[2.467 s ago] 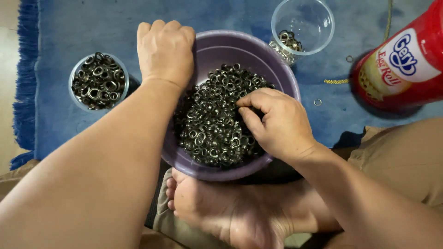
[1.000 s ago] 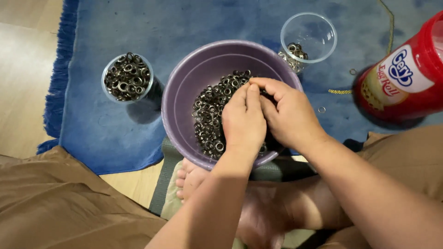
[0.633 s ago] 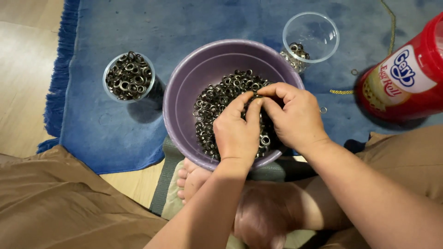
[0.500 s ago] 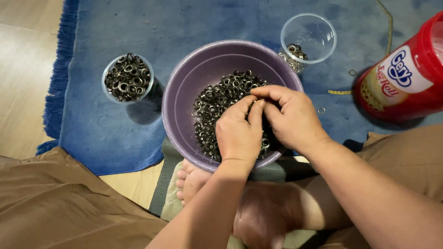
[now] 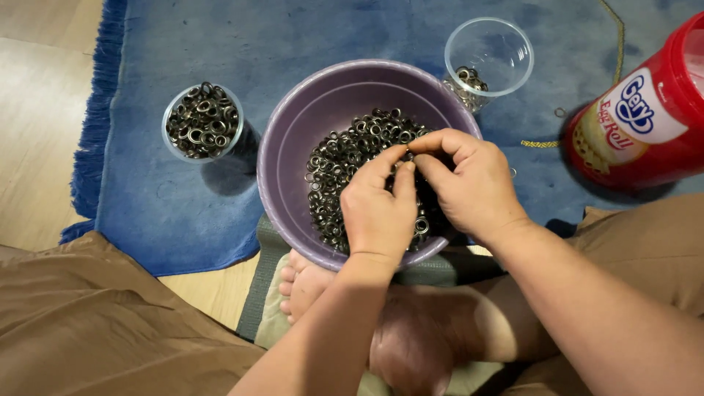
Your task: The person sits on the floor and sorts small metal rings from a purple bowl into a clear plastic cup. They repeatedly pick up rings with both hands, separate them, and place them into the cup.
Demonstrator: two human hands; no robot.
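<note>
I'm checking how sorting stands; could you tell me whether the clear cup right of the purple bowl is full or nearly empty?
Nearly empty: the clear cup holds only a few metal rings at its bottom.

Both hands meet over a purple bowl (image 5: pixel 293 147) of small metal rings (image 5: pixel 345 158): the left hand (image 5: pixel 378 213) and right hand (image 5: pixel 469 183) pinch together at the fingertips. A full clear cup (image 5: pixel 203 122) stands left on the blue rug (image 5: pixel 169 213), a nearly empty one (image 5: pixel 488 59) right, near a red canister (image 5: pixel 645 117).

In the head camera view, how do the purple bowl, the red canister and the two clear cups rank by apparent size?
1. Purple bowl, largest.
2. Red canister, partly cut off by the frame edge, so its full size is unsure.
3. The full cup and the nearly empty cup look alike; no ranking.
</note>
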